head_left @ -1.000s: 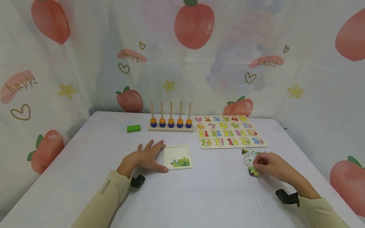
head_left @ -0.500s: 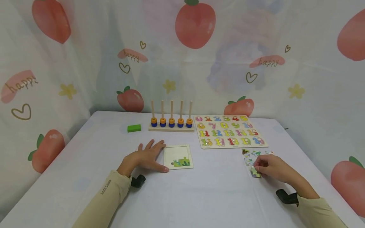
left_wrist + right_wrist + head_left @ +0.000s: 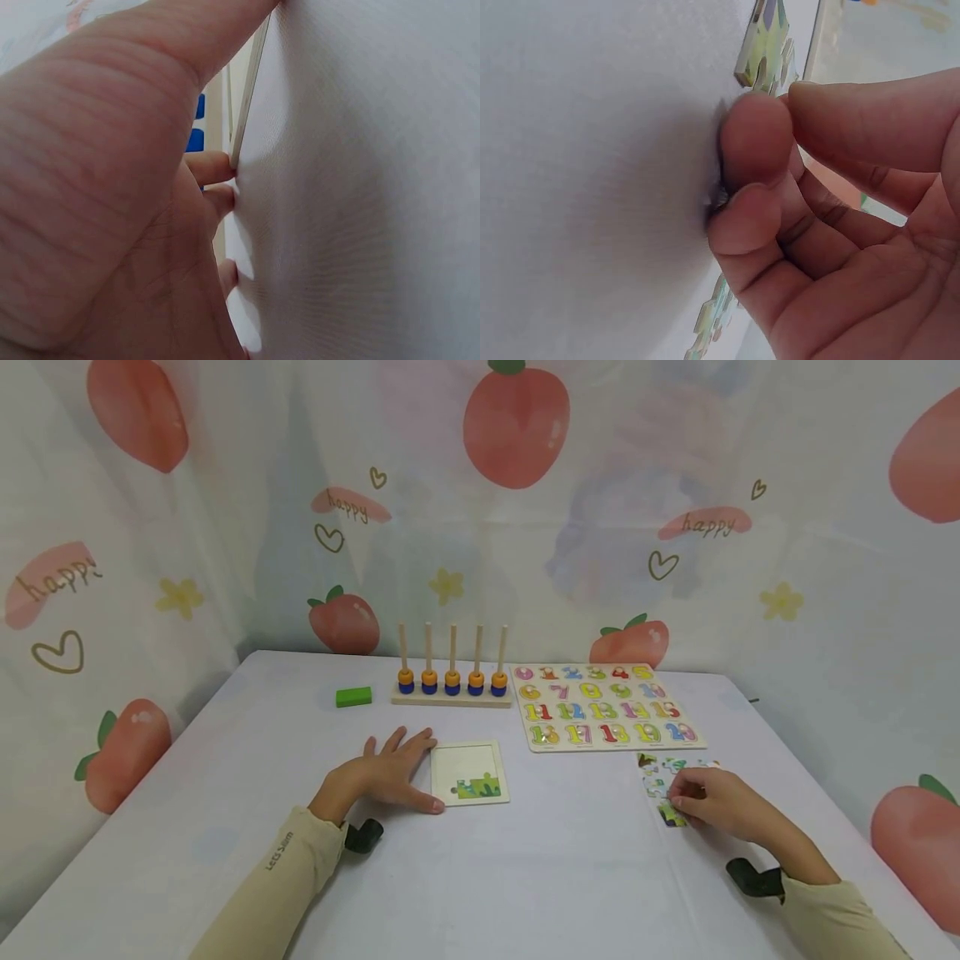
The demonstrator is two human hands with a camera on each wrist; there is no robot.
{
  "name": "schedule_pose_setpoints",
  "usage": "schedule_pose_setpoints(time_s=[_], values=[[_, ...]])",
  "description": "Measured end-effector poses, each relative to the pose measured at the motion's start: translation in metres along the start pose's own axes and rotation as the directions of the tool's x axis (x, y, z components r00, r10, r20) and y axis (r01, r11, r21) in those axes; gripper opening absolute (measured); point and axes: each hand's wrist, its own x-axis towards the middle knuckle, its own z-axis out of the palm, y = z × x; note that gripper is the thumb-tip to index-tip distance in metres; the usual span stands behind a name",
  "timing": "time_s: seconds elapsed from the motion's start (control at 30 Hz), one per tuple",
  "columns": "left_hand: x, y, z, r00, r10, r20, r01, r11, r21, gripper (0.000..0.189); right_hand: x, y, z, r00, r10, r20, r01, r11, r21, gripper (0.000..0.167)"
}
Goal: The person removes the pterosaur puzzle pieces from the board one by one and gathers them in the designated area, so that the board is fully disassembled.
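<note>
In the head view, the left hand (image 3: pixel 382 777) lies with spread fingers at the left side of a square wooden puzzle tray (image 3: pixel 459 757), thumb and a fingertip touching its edge. Joined green puzzle pieces (image 3: pixel 478 787) lie in the tray's lower right corner. The right hand (image 3: pixel 712 797) has curled fingers over a cluster of loose puzzle pieces (image 3: pixel 651 768). It pinches a yellow-green and dark puzzle piece (image 3: pixel 672 815) at its fingertips. In the right wrist view the piece (image 3: pixel 763 45) shows just past the thumb and fingers; the exact contact is hidden.
Behind the tray stands a wooden peg rack (image 3: pixel 450 700) with orange and blue beads. A number puzzle board (image 3: pixel 607 708) lies at back right, close to the loose pieces. A green block (image 3: pixel 353 697) lies at back left on the white-covered table (image 3: pixel 525 885).
The puzzle piece at the right fingertips has shifted slightly and shows different shading, as if turned. The left hand stays at the tray. The head view has drifted slightly.
</note>
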Motion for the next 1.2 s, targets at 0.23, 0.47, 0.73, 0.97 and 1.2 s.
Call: schedule_pose_setpoints(time_s=[0.23,0.47,0.73,0.97,1.2], values=[[0.001,0.000,0.000,1.000,-0.007,0.000,0.007,1.000,0.005,0.116,0.004,-0.010,0.001,1.000,-0.008,-0.025,0.007,1.000,-0.027,0.005],[0.001,0.001,0.001,1.000,-0.016,-0.001,0.016,1.000,0.023,0.115,0.012,-0.029,0.007,0.998,-0.064,-0.024,0.065,0.997,0.046,0.006],[0.000,0.002,-0.002,1.000,0.003,0.003,-0.003,1.000,0.012,0.118,0.027,-0.060,0.016,0.982,-0.187,-0.019,0.188,0.977,0.101,0.008],[0.002,-0.002,0.000,1.000,0.016,-0.011,-0.016,1.000,0.008,0.122,0.041,-0.084,0.026,0.969,-0.246,-0.005,0.245,0.962,0.124,0.009],[0.010,-0.006,0.005,1.000,0.008,-0.010,-0.008,1.000,0.013,0.123,0.056,-0.107,0.040,0.957,-0.290,0.023,0.284,0.949,0.140,0.009]])
